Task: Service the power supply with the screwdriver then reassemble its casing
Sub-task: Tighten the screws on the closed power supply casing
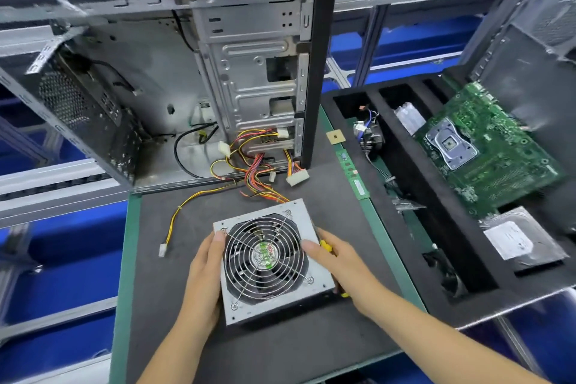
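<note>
From the head camera, the power supply (pixel 270 262) lies fan-side up on the dark mat of the bench (pixel 311 352), held between both hands. The left hand (pixel 204 277) grips its left edge, thumb on the top corner. The right hand (pixel 338 259) grips the right edge; its grip also holds a yellow-handled screwdriver (pixel 325 246) against the casing. Beyond the hands, coloured wires (pixel 258 171) run from the supply into the open computer case (pixel 187 87). Right of the right hand, a foam tray (pixel 436 227) holds a motherboard (pixel 489 150).
</note>
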Demonstrator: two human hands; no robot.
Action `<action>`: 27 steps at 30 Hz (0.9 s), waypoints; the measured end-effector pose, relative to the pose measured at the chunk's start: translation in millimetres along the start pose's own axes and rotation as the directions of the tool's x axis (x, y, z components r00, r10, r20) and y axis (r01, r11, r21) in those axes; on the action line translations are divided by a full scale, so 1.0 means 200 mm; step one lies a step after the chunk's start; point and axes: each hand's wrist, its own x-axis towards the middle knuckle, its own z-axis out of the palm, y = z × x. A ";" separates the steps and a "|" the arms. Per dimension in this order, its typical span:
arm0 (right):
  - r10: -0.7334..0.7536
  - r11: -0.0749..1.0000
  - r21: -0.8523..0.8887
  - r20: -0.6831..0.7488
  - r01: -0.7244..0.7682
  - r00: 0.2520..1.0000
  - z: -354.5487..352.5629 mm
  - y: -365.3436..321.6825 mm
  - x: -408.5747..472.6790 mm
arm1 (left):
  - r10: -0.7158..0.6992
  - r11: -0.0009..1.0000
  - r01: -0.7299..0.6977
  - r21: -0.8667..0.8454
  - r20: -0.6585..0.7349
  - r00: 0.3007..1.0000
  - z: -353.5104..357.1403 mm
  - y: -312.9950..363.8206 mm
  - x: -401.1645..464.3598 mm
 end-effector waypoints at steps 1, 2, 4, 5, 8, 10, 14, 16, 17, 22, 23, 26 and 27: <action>0.013 1.000 0.008 -0.017 -0.013 1.000 0.00 0.01 0.00 | -0.006 1.000 0.006 0.001 -0.011 1.000 0.00 0.00 0.00; 0.019 1.000 0.012 -0.026 -0.019 0.999 0.00 0.01 0.00 | -0.014 1.000 0.014 -0.006 -0.019 1.000 0.00 0.00 0.00; 0.042 0.999 0.018 -0.037 -0.042 0.998 0.01 0.02 0.00 | -0.041 0.998 0.040 -0.046 -0.026 0.999 -0.01 0.00 0.00; 0.064 0.998 0.023 -0.039 -0.063 0.997 0.00 0.02 0.01 | -0.061 0.995 0.058 -0.081 -0.026 0.998 -0.01 -0.01 -0.01; 0.129 0.990 0.057 0.005 -0.129 0.992 -0.05 0.07 0.01 | -0.112 0.979 0.109 -0.174 -0.008 0.994 -0.03 -0.02 -0.02; 0.147 0.984 0.099 0.031 -0.150 0.989 -0.07 0.10 0.02 | -0.137 0.980 0.134 -0.146 -0.011 0.990 -0.05 -0.02 -0.03; 0.161 0.972 0.168 0.036 -0.164 0.986 -0.07 0.13 0.04 | -0.220 0.975 0.220 -0.005 0.017 0.975 -0.07 0.08 0.01; 0.159 0.969 0.183 0.063 -0.168 0.985 -0.08 0.13 0.05 | -0.281 0.960 0.280 0.018 0.044 0.959 -0.06 0.13 0.05; 0.158 0.967 0.189 0.080 -0.171 0.984 -0.09 0.13 0.05 | -0.298 0.955 0.298 0.013 0.043 0.954 -0.05 0.14 0.07; 0.089 0.970 0.208 0.185 -0.127 0.979 -0.12 0.10 0.01 | -0.334 0.942 0.335 0.008 0.104 0.937 -0.07 0.17 0.06; 0.081 0.975 0.186 0.197 -0.118 0.977 -0.13 0.10 0.00 | -0.325 0.946 0.325 0.027 0.121 0.938 -0.08 0.17 0.05; 0.075 0.993 0.071 0.211 -0.092 0.975 -0.15 0.06 0.00 | -0.237 0.970 0.241 -0.007 0.160 0.958 -0.09 0.14 0.01; 0.084 0.995 0.039 0.216 -0.095 0.973 -0.15 0.05 0.00 | -0.207 0.975 0.217 -0.042 0.169 0.964 -0.09 0.13 0.00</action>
